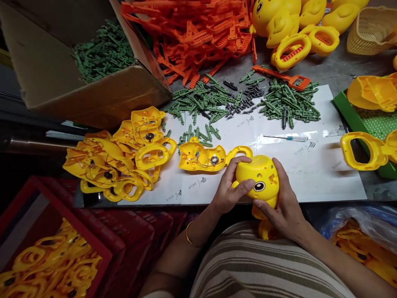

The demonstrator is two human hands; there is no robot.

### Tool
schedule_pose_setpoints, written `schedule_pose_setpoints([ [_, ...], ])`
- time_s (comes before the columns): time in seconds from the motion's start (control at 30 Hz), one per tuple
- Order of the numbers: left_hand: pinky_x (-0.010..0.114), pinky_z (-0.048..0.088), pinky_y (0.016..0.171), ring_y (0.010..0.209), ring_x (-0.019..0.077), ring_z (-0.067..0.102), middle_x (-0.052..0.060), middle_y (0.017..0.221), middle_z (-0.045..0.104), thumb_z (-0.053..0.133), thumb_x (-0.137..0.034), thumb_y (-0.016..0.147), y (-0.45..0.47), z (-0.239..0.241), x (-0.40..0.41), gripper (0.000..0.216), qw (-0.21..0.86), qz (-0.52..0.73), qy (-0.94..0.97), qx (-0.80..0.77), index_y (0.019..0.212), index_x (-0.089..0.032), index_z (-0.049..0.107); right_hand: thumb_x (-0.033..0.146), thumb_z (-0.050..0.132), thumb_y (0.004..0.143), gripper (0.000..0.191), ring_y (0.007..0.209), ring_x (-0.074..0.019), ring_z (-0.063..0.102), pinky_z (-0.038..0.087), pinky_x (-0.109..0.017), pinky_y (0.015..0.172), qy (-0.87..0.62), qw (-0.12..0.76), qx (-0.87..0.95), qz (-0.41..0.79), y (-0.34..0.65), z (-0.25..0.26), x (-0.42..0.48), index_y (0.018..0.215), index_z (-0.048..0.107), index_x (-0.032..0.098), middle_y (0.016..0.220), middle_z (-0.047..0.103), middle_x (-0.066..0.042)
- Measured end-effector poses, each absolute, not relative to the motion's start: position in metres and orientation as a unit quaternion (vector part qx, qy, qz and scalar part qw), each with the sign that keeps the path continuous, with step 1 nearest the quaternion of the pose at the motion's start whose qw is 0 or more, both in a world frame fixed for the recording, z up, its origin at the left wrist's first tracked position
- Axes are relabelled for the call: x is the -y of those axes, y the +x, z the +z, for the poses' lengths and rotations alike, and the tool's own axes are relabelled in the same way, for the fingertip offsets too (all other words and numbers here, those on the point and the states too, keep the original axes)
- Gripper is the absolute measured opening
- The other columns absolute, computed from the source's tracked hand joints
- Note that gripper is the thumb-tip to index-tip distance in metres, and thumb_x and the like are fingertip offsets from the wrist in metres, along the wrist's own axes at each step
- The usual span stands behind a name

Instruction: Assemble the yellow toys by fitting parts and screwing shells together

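Both my hands grip a yellow plastic duck toy (pixel 263 165) near the table's front edge, its printed eye facing up. My left hand (pixel 231 186) wraps the head side, thumb pressed beside the eye. On the other side my right hand (pixel 283 203) closes round the body, and the lower part of the toy hangs by my lap. Just beyond my left hand lies an open duck shell half (pixel 203 157), showing wires and a round speaker. A screwdriver (pixel 291 138) with a clear blue handle rests on the white sheet (pixel 316 178) beyond the toy.
Left stand a pile of yellow shell halves (pixel 108 161) and a cardboard box (pixel 102 95) of green parts. Behind are green pieces (pixel 288 103), black springy parts (pixel 245 101), orange handles (pixel 201 37) and duck toys (pixel 279 20). A green tray (pixel 344 111) is right, a red crate (pixel 102 252) lower left.
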State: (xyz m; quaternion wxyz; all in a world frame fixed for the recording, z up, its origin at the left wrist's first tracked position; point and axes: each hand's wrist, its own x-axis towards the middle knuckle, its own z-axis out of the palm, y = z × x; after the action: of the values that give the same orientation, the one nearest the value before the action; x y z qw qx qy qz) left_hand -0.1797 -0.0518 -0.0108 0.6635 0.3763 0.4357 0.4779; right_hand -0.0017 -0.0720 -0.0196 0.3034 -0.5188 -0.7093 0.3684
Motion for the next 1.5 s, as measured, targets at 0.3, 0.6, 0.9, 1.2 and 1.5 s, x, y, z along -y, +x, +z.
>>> schedule_pose_setpoints([
  [0.3, 0.025, 0.054, 0.077, 0.09, 0.0165, 0.063, 0.003, 0.106, 0.062, 0.077, -0.039, 0.079, -0.182, 0.003, 0.061, 0.049, 0.712, 0.464, 0.296, -0.436, 0.12, -0.026, 0.052, 0.05, 0.065, 0.089, 0.093, 0.129, -0.0351, 0.057, 0.061, -0.047, 0.088, -0.52, 0.312, 0.704, 0.369, -0.012, -0.014, 0.078, 0.16, 0.008, 0.031, 0.151, 0.043, -0.017],
  [0.6, 0.022, 0.051, 0.071, 0.084, 0.0145, 0.062, 0.002, 0.102, 0.063, 0.073, -0.042, 0.083, -0.193, 0.0, 0.058, 0.049, 0.712, 0.437, 0.355, -0.419, 0.124, -0.027, 0.052, 0.068, 0.056, 0.088, 0.081, 0.136, -0.0319, 0.047, 0.041, -0.051, 0.114, -0.483, 0.294, 0.538, 0.625, 0.001, -0.003, 0.056, 0.153, 0.033, 0.024, 0.148, 0.045, -0.014],
  [0.9, 0.033, 0.054, 0.091, 0.113, 0.029, 0.063, 0.01, 0.13, 0.061, 0.079, -0.054, 0.074, -0.199, 0.012, 0.058, 0.081, 0.689, 0.374, 0.417, -0.459, 0.142, -0.024, 0.048, 0.064, 0.065, 0.083, 0.071, 0.122, -0.0285, 0.055, 0.045, -0.044, 0.106, -0.463, 0.339, 0.495, 0.653, 0.001, 0.008, 0.062, 0.139, 0.049, 0.022, 0.131, 0.055, -0.012],
  [1.2, 0.033, 0.056, 0.085, 0.103, 0.0273, 0.065, 0.009, 0.117, 0.063, 0.087, -0.064, 0.057, -0.193, 0.004, 0.064, 0.087, 0.63, 0.443, 0.448, -0.454, 0.129, -0.022, 0.062, 0.062, 0.063, 0.087, 0.066, 0.118, -0.0253, 0.054, 0.048, -0.039, 0.101, -0.451, 0.363, 0.521, 0.627, 0.004, 0.011, 0.068, 0.14, 0.051, 0.024, 0.125, 0.054, -0.009],
  [1.5, 0.033, 0.057, 0.08, 0.097, 0.0268, 0.068, 0.009, 0.113, 0.068, 0.089, -0.066, 0.05, -0.189, 0.001, 0.062, 0.093, 0.641, 0.447, 0.432, -0.45, 0.126, -0.021, 0.062, 0.055, 0.054, 0.095, 0.062, 0.12, -0.0258, 0.052, 0.049, -0.043, 0.101, -0.434, 0.408, 0.623, 0.507, 0.005, 0.008, 0.071, 0.147, 0.04, 0.024, 0.129, 0.051, -0.011],
])
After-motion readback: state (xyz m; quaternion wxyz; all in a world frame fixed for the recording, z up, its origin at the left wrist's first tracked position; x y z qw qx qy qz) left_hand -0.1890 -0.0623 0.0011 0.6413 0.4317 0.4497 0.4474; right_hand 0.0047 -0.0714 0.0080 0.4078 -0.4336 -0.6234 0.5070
